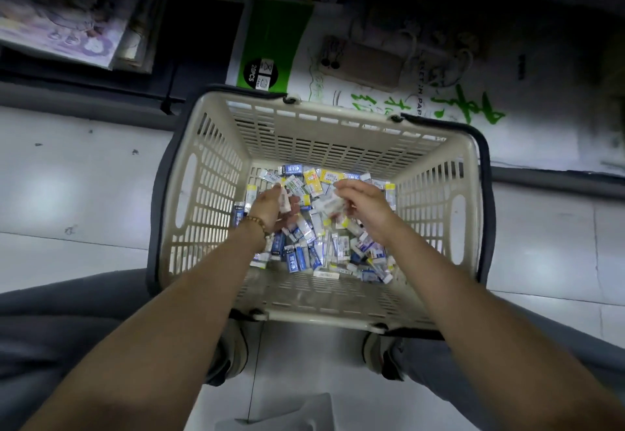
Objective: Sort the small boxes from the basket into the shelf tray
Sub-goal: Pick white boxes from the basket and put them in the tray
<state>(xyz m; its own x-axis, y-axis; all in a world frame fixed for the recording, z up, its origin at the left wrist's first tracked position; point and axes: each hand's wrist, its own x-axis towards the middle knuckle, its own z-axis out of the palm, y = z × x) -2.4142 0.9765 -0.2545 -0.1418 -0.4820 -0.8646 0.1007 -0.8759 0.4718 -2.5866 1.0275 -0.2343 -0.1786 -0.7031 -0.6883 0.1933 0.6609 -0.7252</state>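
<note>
A beige plastic basket (209, 193) with dark handles stands on the floor between my feet. Its bottom is covered with several small boxes (304, 248) in white, blue and yellow. Both my hands are down inside it. My left hand (270, 209), with a bead bracelet at the wrist, grips a small white box (284, 201) in its curled fingers. My right hand (363, 205) pinches a small white box (329, 203) at its fingertips. No shelf tray can be made out in this view.
Beyond the basket lies a green-and-white paper package (270, 41) and a large white sheet with green writing (473, 109). A stack of printed pads (67, 24) sits at the upper left. Pale floor tiles surround the basket; my shoes (233, 356) are below it.
</note>
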